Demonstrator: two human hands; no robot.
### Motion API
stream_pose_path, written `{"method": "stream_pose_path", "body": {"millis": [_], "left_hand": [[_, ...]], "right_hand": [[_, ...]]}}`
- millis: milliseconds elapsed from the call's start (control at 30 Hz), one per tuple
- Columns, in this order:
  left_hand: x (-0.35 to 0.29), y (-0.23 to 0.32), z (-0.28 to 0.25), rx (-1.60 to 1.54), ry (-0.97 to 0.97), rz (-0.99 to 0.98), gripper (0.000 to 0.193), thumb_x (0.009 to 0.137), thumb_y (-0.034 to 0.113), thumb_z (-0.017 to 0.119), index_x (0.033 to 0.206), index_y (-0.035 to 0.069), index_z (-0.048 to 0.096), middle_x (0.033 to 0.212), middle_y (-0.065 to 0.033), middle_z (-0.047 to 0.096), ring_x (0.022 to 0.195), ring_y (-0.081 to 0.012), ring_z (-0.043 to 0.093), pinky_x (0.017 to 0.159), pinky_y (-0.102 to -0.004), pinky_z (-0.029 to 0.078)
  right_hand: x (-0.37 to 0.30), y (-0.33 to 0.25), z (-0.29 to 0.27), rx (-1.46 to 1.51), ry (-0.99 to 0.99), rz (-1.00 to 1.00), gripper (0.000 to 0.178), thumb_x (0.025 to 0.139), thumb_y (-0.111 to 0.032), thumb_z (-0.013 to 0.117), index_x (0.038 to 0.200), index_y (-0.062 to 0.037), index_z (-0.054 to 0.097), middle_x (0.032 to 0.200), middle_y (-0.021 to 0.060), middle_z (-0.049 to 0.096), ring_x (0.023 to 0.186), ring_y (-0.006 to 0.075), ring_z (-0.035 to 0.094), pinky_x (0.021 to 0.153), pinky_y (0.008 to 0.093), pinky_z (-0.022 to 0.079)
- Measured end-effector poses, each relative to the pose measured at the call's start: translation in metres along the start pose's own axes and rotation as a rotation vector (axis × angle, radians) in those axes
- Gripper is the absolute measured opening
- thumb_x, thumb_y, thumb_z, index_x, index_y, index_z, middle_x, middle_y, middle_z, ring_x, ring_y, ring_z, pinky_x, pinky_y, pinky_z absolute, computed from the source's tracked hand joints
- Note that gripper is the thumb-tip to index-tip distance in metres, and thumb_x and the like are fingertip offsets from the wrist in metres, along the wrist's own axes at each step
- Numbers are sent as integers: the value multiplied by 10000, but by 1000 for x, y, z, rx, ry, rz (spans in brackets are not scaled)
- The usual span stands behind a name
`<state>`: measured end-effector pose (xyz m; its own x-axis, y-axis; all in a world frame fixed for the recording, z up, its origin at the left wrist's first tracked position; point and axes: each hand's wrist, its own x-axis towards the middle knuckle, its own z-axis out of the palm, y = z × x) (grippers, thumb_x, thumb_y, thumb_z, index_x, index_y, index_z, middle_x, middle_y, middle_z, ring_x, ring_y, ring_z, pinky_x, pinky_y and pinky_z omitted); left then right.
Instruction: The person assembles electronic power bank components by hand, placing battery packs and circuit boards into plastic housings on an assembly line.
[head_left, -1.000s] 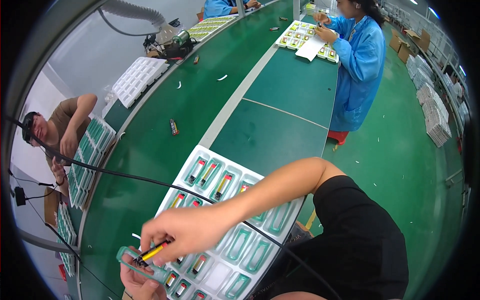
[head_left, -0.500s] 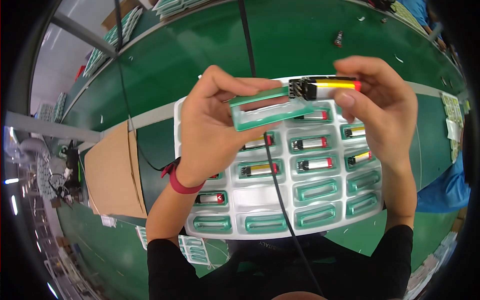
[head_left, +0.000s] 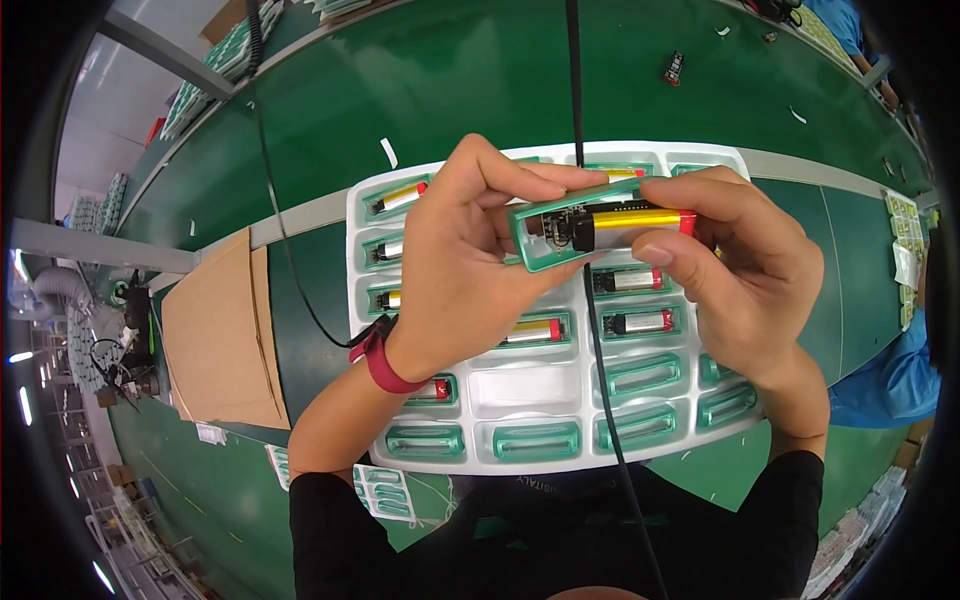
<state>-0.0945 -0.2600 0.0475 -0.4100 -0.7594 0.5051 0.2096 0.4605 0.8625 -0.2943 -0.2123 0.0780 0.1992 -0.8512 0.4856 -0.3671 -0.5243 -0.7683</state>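
Above the tray, my left hand (head_left: pixel 445 255) grips a green translucent plastic shell (head_left: pixel 547 263) between thumb and fingers, with its open side showing. A battery assembly (head_left: pixel 630 226), silver and yellow with a red end and a small circuit board at its left end, is pinched in my right hand (head_left: pixel 755 255). Its board end lies within the shell, and its red end is by my right fingertips. Whether it is fully seated I cannot tell. Below both hands sits a white tray (head_left: pixel 522 390) of green shells, several of them with battery assemblies inside.
A black cable (head_left: pixel 597 370) hangs across the tray in front of me. Brown cardboard (head_left: pixel 215 345) lies at the left of the green bench (head_left: pixel 430 80). A small loose part (head_left: pixel 674 68) rests at the far right. Blue clothing (head_left: pixel 885 375) of another person shows at the right edge.
My right hand has moved left and down, bringing the battery assembly from the shell's right end into the shell. The shell has shifted right with my left hand.
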Motion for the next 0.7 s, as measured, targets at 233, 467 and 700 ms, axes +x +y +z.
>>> {"method": "stream_pose_path", "body": {"millis": [233, 467, 700], "left_hand": [[0, 1, 0, 26, 12, -11, 458, 678, -104, 763, 967, 39, 438, 1101, -252, 622, 1078, -281, 613, 919, -366, 506], [0, -4, 3, -17, 24, 2, 436, 685, -128, 739, 945, 44, 435, 1114, -190, 616, 1061, -227, 618, 879, -301, 529], [-5, -3, 6, 67, 70, 36, 436, 693, -127, 737, 966, 39, 440, 1149, -200, 596, 1095, -241, 595, 911, -318, 508]], "right_hand": [[5, -1, 4, -51, -23, -31, 306, 745, 10, 754, 1022, 53, 633, 863, 83, 644, 590, 62, 514, 487, 181, 362], [5, -4, 17, -268, 199, -92, 295, 669, -150, 835, 849, -21, 641, 731, 54, 638, 526, 102, 526, 439, 217, 387], [11, -1, 12, -343, 237, -139, 352, 619, -176, 850, 837, -10, 630, 788, 58, 535, 653, 176, 545, 533, 266, 428]]}}
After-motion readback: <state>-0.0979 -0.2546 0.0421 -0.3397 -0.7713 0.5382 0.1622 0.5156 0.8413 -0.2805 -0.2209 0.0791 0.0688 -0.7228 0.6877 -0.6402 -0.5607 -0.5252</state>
